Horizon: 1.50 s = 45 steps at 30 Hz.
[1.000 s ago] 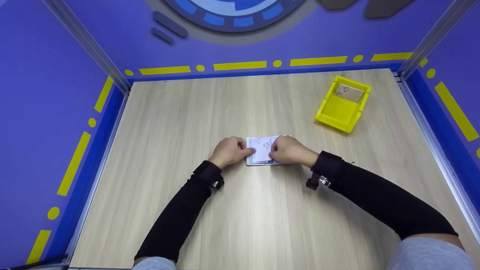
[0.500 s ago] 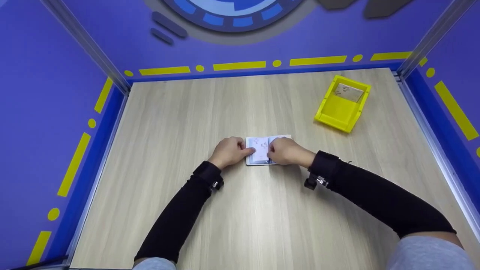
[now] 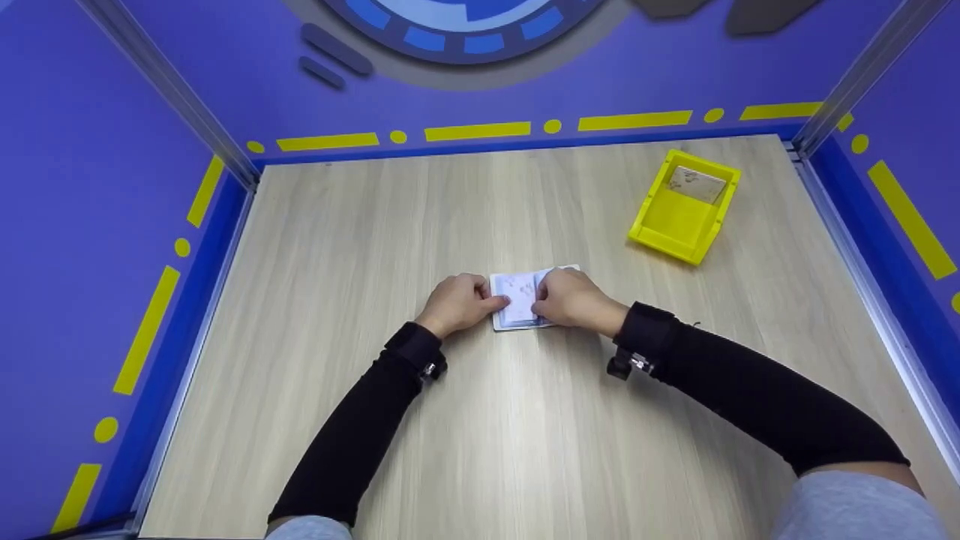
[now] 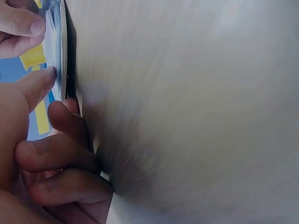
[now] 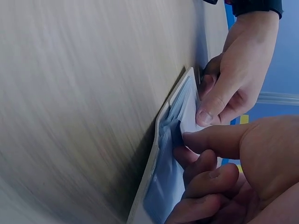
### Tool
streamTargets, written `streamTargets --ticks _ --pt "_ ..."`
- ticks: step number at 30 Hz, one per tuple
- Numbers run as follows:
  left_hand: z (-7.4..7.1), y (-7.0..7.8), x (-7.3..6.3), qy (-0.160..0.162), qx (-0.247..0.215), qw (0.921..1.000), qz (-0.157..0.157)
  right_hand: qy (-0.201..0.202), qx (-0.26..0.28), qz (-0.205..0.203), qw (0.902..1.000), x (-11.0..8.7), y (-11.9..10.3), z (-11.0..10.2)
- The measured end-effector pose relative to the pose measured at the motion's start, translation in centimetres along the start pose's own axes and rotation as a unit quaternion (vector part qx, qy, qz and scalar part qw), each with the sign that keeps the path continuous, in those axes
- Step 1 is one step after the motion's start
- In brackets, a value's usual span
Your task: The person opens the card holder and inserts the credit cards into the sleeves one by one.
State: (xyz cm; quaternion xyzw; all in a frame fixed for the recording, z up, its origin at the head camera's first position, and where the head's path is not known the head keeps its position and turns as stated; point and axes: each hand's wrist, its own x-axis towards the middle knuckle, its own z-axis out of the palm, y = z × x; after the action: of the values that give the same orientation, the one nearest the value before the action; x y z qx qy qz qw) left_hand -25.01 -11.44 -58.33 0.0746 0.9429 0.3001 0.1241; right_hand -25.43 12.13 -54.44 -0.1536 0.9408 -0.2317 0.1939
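A small card-holder booklet with clear plastic sleeves lies spread on the table in front of me. On its left half is a pale card with a faint brownish print. My left hand grips the booklet's left edge, thumb on top. My right hand pinches the right edge of the pale card between thumb and forefinger, its other fingers curled. In the right wrist view a dark blue strip shows at that pinched edge, above layered clear sleeves. My right hand covers much of the booklet's right half.
A yellow bin stands at the back right of the wooden table, with a printed beige card or booklet leaning inside its far end. Blue panels with yellow marks enclose the table at the back and sides.
My right hand has shifted slightly left with the pinched edge. More of the booklet's right half now shows behind it, its upper edge a little higher. My left hand stays in place.
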Motion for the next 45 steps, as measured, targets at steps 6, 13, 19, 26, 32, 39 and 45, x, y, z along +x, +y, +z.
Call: streamTargets --ticks 6,13,19,26,32,39,45 --pt "-0.1 0.1 0.0 0.003 -0.003 1.0000 0.004 -0.008 -0.019 -0.029 0.9994 0.0 -0.1 0.1" --pt "-0.1 0.0 0.0 -0.002 0.000 1.0000 0.001 -0.012 -0.019 -0.030 0.9993 -0.1 -0.2 -0.1" --pt "-0.2 0.2 -0.1 0.000 -0.001 1.0000 0.008 -0.005 -0.027 -0.027 0.9993 -0.2 0.1 -1.2" --pt "-0.5 0.4 -0.1 -0.006 -0.001 1.0000 0.003 0.021 0.002 0.001 0.9998 0.1 0.8 -3.6" --pt "-0.4 0.3 0.1 -0.010 -0.003 0.9999 -0.002 0.037 0.014 0.026 0.9989 0.6 1.9 -5.2" --pt "-0.3 0.2 0.0 -0.011 -0.008 0.9999 -0.006 0.035 0.021 0.046 0.9981 1.1 3.1 -5.9" --pt "-0.1 0.2 0.1 -0.007 -0.007 0.9999 -0.003 0.030 0.002 0.045 0.9986 1.4 3.8 -5.8"
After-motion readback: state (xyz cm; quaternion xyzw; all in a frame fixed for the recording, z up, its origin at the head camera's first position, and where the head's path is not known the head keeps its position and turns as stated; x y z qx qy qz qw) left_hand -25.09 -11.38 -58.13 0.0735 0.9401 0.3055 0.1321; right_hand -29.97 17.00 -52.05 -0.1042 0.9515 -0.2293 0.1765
